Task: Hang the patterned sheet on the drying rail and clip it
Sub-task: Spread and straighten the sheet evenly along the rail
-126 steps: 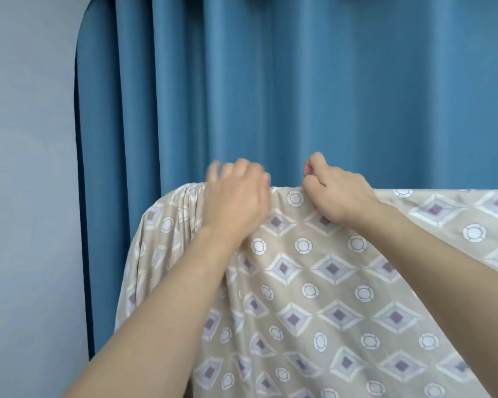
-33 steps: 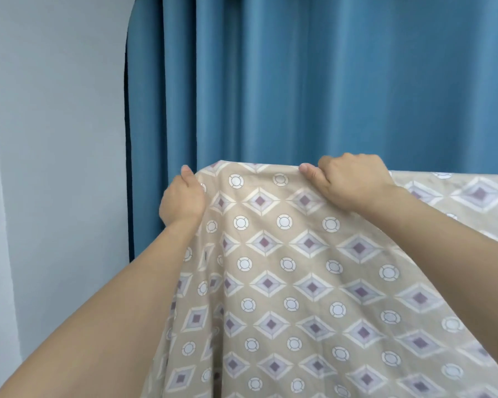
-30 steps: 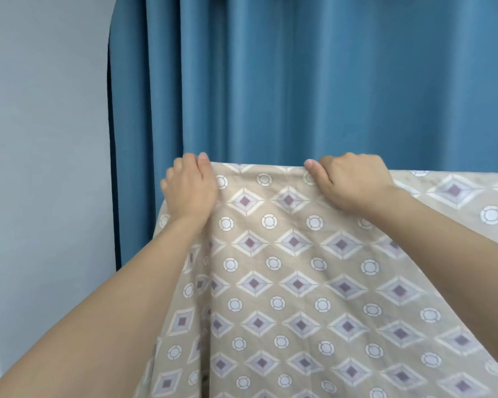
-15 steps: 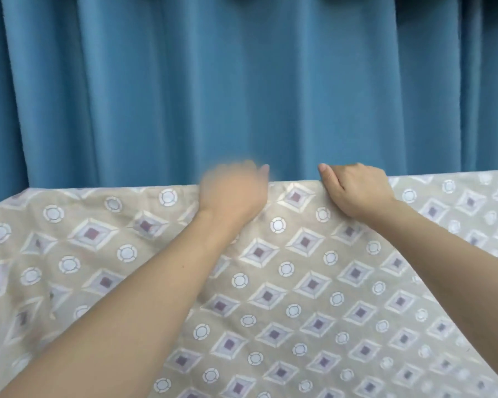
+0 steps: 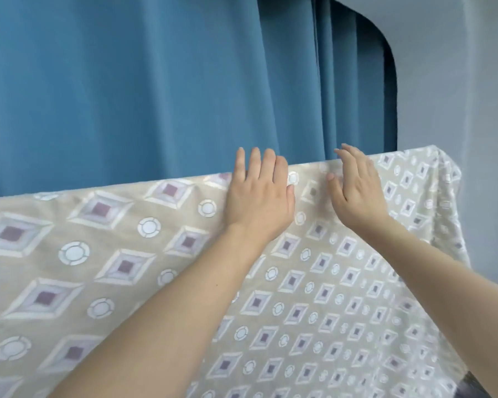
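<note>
Along the top fold of the patterned sheet (image 5: 127, 254), both hands lie side by side with a small strip of cloth between them. That sheet is beige with purple-centred diamonds and white rings, and it hangs draped over a straight edge that runs across the view, rising toward the right; whatever carries it is hidden under the cloth. Its right end (image 5: 443, 179) drops over a corner and falls in soft folds.

On the left, the left hand (image 5: 259, 199) rests flat on the cloth, palm down, fingers (image 5: 266, 165) straight and close together, their tips reaching just past the fold. It holds nothing.

Just beside it, the right hand (image 5: 357, 193) is turned more on its edge, fingers straight and slightly spread, touching the cloth at the fold without gripping it. This hand is a little blurred.

Both bare forearms reach up from the bottom of the view.

Behind the sheet hangs a blue curtain (image 5: 156, 81) in long pleats, and a pale wall (image 5: 457, 81) stands at the right.
</note>
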Demonstrator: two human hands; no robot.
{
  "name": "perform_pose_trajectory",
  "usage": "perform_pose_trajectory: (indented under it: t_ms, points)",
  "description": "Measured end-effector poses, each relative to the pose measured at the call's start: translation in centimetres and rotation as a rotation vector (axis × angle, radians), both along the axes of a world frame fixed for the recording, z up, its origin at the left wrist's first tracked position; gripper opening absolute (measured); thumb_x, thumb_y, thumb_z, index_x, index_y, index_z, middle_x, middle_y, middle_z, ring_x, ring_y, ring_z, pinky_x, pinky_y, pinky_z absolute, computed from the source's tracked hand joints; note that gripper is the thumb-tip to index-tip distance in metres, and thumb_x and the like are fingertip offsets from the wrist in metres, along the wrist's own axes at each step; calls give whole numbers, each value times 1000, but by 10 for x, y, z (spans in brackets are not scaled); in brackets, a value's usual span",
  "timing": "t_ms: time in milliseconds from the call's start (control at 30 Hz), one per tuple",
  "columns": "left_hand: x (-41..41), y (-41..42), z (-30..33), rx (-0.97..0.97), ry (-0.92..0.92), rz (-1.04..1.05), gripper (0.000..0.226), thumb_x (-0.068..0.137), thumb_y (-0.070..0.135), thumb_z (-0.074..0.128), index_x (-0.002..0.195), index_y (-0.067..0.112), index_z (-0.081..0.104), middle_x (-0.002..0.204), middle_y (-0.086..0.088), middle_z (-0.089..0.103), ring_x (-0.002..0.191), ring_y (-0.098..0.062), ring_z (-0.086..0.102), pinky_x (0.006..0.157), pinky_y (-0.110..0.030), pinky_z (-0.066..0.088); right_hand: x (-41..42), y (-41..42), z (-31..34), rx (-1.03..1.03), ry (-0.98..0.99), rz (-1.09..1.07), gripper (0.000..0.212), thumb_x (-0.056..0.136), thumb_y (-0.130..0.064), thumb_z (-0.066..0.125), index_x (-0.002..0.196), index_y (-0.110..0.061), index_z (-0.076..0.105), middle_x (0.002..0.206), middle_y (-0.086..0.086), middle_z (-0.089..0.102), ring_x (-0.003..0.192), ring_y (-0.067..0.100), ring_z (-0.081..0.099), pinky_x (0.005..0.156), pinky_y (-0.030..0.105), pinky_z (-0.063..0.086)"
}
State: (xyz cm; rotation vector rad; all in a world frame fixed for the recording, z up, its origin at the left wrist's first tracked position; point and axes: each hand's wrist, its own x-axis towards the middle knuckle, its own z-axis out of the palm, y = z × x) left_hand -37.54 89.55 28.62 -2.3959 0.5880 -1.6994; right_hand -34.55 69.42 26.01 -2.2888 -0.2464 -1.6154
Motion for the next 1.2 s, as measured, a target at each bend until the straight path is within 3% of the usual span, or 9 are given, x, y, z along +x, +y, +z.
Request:
perform_pose_trajectory:
  t_ms: [133,433,633,800,867,1000,1200]
  points:
    - [28,-77,-24,81,17,-87,58,89,37,45,135,1,50,143,-18,46,138,-37,34,117,-53,12,4,-78,-30,54,68,-78,49,97,-28,37,140,-6,39,150,12,35,140,28,28,116,43,21]
    - [71,-251,-113,231,233,-264,60,91,35,34,140,3,44,149,-16,39,143,-34,25,119,-51,6,3,-243,-127,256,229,-231,43,98,-18,41,139,-6,39,148,10,36,137,26,31,115,38,22]
    - [94,-326,-183,348,411,-364,61,90,37,29,140,6,46,147,-16,43,141,-33,30,119,-50,8,-4,-320,-202,567,524,-265,46,98,-22,35,142,-12,34,149,4,32,132,22,39,110,39,31]
    - [120,-364,-238,509,585,-403,58,96,36,30,148,11,29,157,-12,25,146,-31,15,119,-51,4,-3,-358,-250,795,758,-253,47,100,-24,37,145,-13,33,151,8,31,136,21,35,101,26,28]
    - [130,-379,-256,552,625,-412,57,96,34,31,148,12,28,157,-12,24,146,-30,15,119,-51,3,0,-370,-262,838,823,-265,48,99,-24,39,145,-14,32,151,8,33,136,22,35,105,30,30]
    - [144,-417,-284,680,624,-386,58,96,35,30,148,9,26,157,-13,20,146,-33,9,119,-51,-5,17,-396,-276,967,869,-221,51,97,-27,44,146,-19,30,151,4,35,133,23,40,105,42,41]
    - [185,-481,-289,692,444,-224,67,96,30,27,154,7,2,161,-16,-2,147,-38,-7,112,-53,-22,74,-458,-298,1005,991,-69,56,94,-21,51,148,-20,32,149,1,37,127,20,44,98,32,40]
